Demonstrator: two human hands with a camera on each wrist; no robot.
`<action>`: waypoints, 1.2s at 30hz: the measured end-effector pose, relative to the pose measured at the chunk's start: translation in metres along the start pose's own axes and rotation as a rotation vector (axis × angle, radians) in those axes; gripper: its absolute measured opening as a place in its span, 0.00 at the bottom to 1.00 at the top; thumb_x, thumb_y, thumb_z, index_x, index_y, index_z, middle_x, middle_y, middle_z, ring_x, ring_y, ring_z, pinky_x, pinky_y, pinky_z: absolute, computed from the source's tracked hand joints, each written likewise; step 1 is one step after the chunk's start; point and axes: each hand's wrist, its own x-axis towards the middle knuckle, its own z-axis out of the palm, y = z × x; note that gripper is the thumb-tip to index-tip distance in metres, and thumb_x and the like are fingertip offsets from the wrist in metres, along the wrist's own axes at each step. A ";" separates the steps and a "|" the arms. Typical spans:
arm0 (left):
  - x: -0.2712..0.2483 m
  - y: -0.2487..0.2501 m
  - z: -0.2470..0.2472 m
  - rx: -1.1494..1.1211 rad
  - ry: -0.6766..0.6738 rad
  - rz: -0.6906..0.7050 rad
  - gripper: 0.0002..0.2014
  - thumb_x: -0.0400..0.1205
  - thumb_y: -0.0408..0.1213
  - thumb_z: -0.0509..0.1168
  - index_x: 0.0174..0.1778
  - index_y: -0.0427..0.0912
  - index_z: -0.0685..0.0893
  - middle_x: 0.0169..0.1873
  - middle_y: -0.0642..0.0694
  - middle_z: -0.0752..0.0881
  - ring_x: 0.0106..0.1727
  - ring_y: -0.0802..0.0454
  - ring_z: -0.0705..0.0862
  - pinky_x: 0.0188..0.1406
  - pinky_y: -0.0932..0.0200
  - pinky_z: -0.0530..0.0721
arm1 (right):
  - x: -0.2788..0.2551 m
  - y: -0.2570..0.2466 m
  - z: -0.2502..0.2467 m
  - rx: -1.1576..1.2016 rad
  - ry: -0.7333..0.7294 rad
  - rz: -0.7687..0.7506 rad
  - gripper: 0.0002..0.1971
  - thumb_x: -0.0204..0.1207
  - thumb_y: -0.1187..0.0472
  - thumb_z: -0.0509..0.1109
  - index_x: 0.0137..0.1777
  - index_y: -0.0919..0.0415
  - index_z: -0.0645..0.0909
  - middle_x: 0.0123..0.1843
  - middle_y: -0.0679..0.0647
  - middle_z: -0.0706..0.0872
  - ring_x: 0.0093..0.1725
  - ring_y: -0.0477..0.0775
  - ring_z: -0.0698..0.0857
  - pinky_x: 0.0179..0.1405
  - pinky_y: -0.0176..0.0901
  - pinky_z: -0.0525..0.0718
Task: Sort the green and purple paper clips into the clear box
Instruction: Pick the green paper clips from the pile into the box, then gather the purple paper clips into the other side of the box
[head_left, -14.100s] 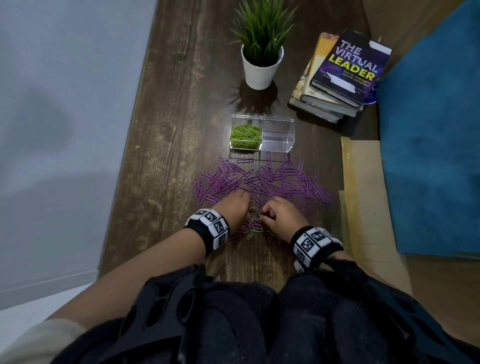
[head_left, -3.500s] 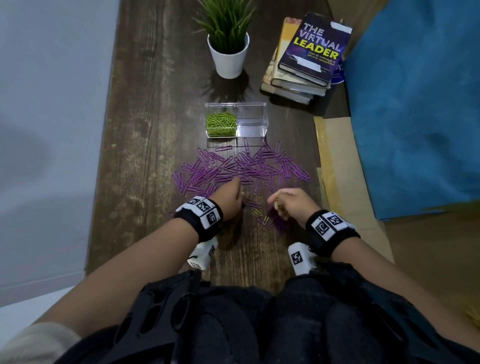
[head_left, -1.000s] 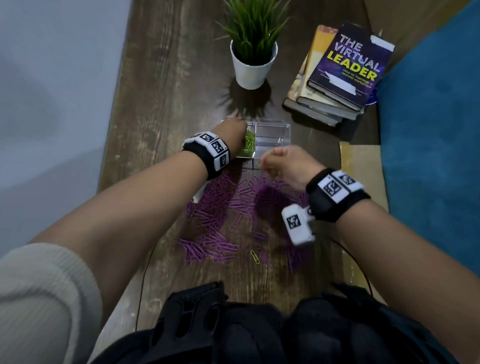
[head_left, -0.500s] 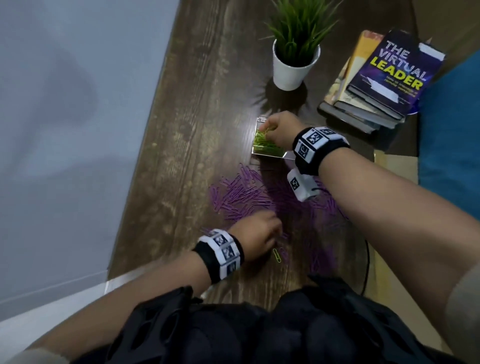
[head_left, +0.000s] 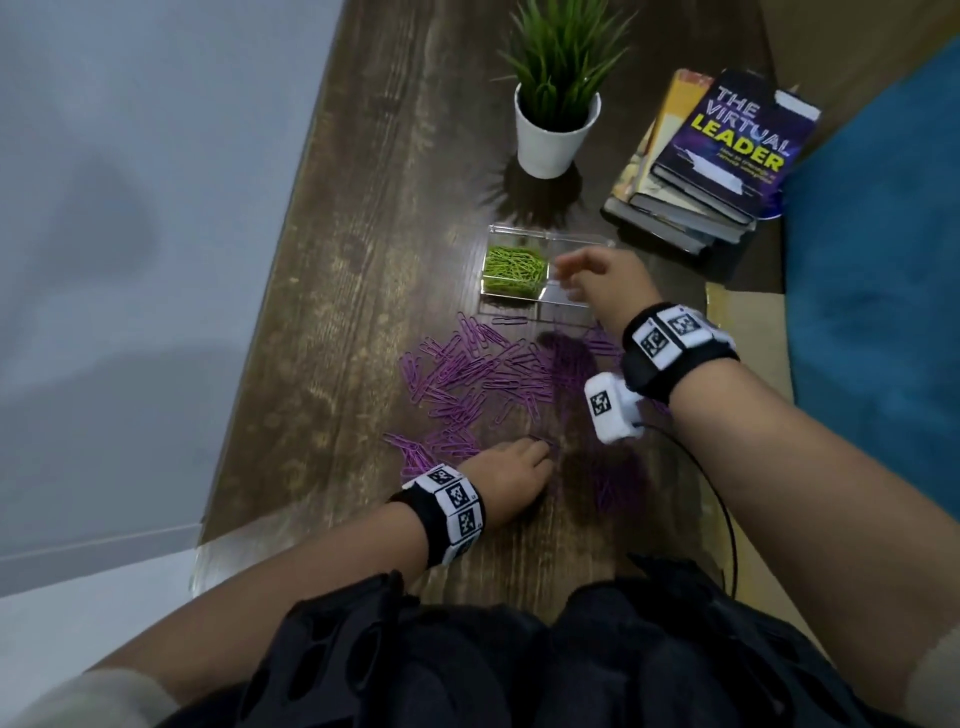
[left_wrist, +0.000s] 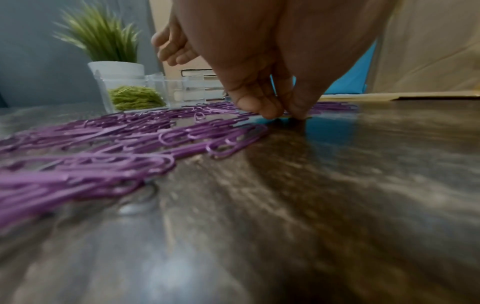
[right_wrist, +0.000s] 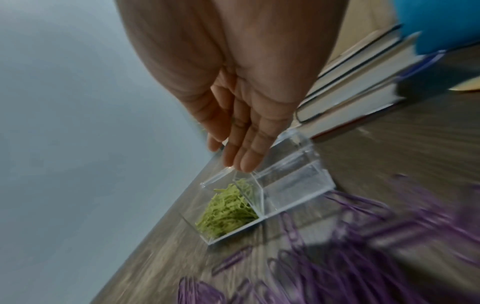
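Note:
A clear two-compartment box (head_left: 550, 240) (left_wrist: 155, 82) (right_wrist: 298, 179) stands mid-table. Its left compartment holds a heap of green paper clips (head_left: 514, 267) (left_wrist: 135, 100) (right_wrist: 228, 214); the right one looks empty. Purple paper clips (head_left: 478, 374) (left_wrist: 103, 131) (right_wrist: 363, 257) lie scattered in front of the box. My right hand (head_left: 563, 270) (right_wrist: 233, 162) hovers over the box's middle, fingers straight, holding nothing. My left hand (head_left: 543, 448) (left_wrist: 284, 116) is down on the near table, thumb and fingertips pinching a single green clip that is mostly hidden under them.
A potted plant (head_left: 556, 130) stands behind the box and a stack of books (head_left: 717, 166) at the back right. A blue cushion (head_left: 883, 312) and brown cardboard (head_left: 727, 312) border the table's right side. The table's left edge (head_left: 249, 364) drops to the floor.
My right hand has pulled back from the green compartment toward the right, now empty and open. My left hand has stayed near the table's front and pinched down where a loose green clip lay.

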 end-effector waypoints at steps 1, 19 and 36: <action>0.000 0.002 0.002 0.043 -0.021 -0.014 0.10 0.73 0.34 0.59 0.41 0.39 0.86 0.43 0.41 0.86 0.39 0.45 0.86 0.33 0.58 0.84 | -0.013 0.007 -0.005 -0.003 0.010 0.038 0.14 0.79 0.73 0.60 0.51 0.59 0.85 0.46 0.51 0.88 0.44 0.46 0.85 0.47 0.43 0.85; 0.111 -0.125 -0.120 -0.202 0.291 -0.591 0.12 0.77 0.23 0.61 0.56 0.36 0.79 0.55 0.34 0.82 0.56 0.35 0.80 0.52 0.47 0.77 | -0.112 0.115 -0.002 -0.537 -0.127 -0.112 0.11 0.75 0.69 0.66 0.55 0.61 0.85 0.56 0.55 0.82 0.62 0.56 0.77 0.67 0.47 0.74; 0.104 -0.057 -0.041 -0.221 0.146 -0.471 0.32 0.76 0.57 0.68 0.70 0.40 0.71 0.65 0.41 0.73 0.66 0.44 0.73 0.66 0.49 0.77 | -0.074 0.109 -0.003 -0.710 0.083 0.089 0.39 0.72 0.39 0.71 0.76 0.63 0.68 0.64 0.59 0.70 0.65 0.60 0.69 0.68 0.52 0.73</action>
